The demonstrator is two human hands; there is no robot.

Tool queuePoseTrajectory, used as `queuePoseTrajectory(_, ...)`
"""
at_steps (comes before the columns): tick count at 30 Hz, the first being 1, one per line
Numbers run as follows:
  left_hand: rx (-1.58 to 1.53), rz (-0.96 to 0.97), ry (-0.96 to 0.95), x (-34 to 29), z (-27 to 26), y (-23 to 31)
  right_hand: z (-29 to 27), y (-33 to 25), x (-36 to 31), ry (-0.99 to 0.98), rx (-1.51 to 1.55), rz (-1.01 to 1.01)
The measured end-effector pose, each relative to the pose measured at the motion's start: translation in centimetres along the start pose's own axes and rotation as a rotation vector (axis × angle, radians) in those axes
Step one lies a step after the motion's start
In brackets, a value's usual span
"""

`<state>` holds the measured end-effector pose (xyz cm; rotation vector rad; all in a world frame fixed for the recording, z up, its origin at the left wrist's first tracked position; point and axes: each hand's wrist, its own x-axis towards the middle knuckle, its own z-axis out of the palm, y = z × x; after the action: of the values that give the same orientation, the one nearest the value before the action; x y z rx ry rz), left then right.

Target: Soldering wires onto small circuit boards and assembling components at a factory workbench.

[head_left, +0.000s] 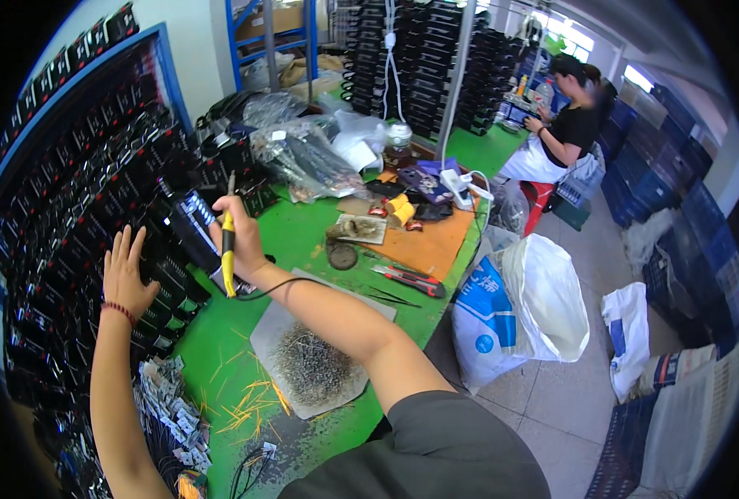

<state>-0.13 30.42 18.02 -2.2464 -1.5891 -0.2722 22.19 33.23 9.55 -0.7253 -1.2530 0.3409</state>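
My right hand (245, 237) is closed around a soldering iron (228, 249) with a yellow and black handle. Its metal tip points up and away, and a dark cord trails from the lower end. Just left of that hand is a black box-shaped device (193, 223) with a pale label; whether my fingers touch it I cannot tell. My left hand (128, 270) has its fingers spread, palm down, against stacked black devices (62, 241) that fill the left side. It holds nothing. A red bead bracelet is on the left wrist.
On the green table (220, 333) lies a grey board (270, 333) heaped with metal bits, beside yellow wire pieces (257, 407). A red cutter knife (411, 280), solder spools (400, 209) and plastic bags (303, 154) lie farther back. A white sack (544, 299) stands right; a person (565, 125) sits beyond.
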Motion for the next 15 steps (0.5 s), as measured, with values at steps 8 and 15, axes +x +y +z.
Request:
queuePoseTrajectory(8,-1.814,-0.129,0.209,-11.2,1.1,10.1,-2.2,-12.3,-4.6,-0.030,0.395,0.124)
queuePoseTrajectory(15,-2.016,-0.383,-0.021,-20.1,-0.7,8.2,-3.8,-13.2,-10.9,-0.282,0.892,0.464)
